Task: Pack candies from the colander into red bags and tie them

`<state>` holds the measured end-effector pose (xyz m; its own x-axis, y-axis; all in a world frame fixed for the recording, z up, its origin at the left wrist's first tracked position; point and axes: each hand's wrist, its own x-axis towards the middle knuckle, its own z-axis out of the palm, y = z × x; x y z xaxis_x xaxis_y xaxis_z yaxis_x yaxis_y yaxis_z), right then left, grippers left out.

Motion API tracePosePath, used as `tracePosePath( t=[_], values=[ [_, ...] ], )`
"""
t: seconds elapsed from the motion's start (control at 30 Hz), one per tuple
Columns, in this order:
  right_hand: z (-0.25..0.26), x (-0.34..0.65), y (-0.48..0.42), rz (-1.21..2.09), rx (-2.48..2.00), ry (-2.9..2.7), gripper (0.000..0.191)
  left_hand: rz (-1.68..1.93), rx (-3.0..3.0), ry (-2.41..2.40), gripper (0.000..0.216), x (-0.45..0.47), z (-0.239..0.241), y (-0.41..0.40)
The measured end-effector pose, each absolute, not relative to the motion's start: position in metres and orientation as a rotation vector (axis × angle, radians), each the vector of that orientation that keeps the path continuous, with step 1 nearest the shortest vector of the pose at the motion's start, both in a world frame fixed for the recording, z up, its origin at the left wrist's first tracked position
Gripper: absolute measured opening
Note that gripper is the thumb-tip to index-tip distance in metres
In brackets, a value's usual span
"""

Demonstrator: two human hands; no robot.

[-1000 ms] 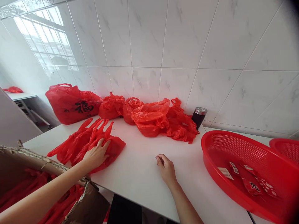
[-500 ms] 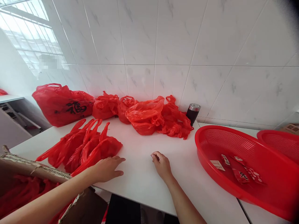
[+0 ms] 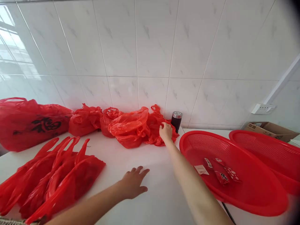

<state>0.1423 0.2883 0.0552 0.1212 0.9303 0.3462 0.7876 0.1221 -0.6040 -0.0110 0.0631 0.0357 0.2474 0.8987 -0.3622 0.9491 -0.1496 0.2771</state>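
My right hand [image 3: 166, 132] reaches to the back of the white table [image 3: 150, 162] and its fingers close on the crumpled red plastic bags [image 3: 153, 128] heaped against the tiled wall. My left hand [image 3: 134, 183] lies flat on the table with fingers spread, holding nothing. A fan of flat red bags [image 3: 53, 175] lies to the left of that hand. A dark cup with a metal lid [image 3: 176, 120] stands just right of my right hand.
A large red bag with black characters [image 3: 30, 123] sits at the far left, with smaller filled red bags [image 3: 85, 120] beside it. A red mesh basket [image 3: 236, 193] holding small packets [image 3: 219, 170] is at right, a second basket [image 3: 269, 150] behind it, then a cardboard box [image 3: 272, 129].
My right hand has moved from the table's middle to the back and onto the crumpled red bags. My left hand left the flat bags and slid right onto bare table. The view turned right.
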Motion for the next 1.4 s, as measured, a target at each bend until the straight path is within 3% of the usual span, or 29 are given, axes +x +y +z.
tracePosePath(
  t=[0.13, 0.33, 0.47, 0.53, 0.67, 0.77, 0.87, 1.0, 1.27, 1.4],
  values=[
    [0.069, 0.152, 0.327, 0.280, -1.814, -1.812, 0.024, -0.003, 2.149, 1.778, 0.074, 0.017, -0.014, 0.086],
    [0.077, 0.186, 0.357, 0.413, -1.944, -1.892, 0.035, 0.313, 2.262, 1.816, 0.072, 0.018, -0.057, 0.094],
    [0.114, 0.201, 0.355, 0.304, -1.778, -1.865, 0.019, 0.315, 2.207, 1.822, 0.073, 0.020, -0.052, 0.094],
    [0.136, 0.206, 0.344, 0.218, -1.635, -1.820, 0.021, 0.382, 2.133, 1.816, 0.072, 0.020, -0.045, 0.095],
    [0.158, 0.209, 0.291, 0.190, -1.372, -1.817, 0.014, 0.839, 1.612, 1.690, 0.064, 0.013, -0.013, 0.097],
    [0.147, 0.205, 0.224, 0.458, -1.121, -1.890, 0.021, 1.190, 1.268, 1.357, 0.062, 0.006, 0.027, 0.090],
    [0.126, 0.200, 0.150, 0.889, -0.926, -1.946, 0.024, 1.303, 1.153, 1.049, 0.056, 0.006, 0.058, 0.078],
    [0.101, 0.203, 0.083, 1.202, -0.891, -1.871, 0.032, 1.327, 1.068, 0.866, 0.027, 0.011, 0.061, 0.060],
    [0.068, 0.247, 0.073, 0.905, -1.027, -1.290, 0.019, 1.722, 0.824, 1.270, 0.032, -0.043, 0.027, 0.026],
    [0.069, 0.249, 0.073, 0.959, -0.941, -1.352, 0.007, 1.789, 0.853, 1.370, 0.035, -0.054, 0.039, 0.015]
  ],
)
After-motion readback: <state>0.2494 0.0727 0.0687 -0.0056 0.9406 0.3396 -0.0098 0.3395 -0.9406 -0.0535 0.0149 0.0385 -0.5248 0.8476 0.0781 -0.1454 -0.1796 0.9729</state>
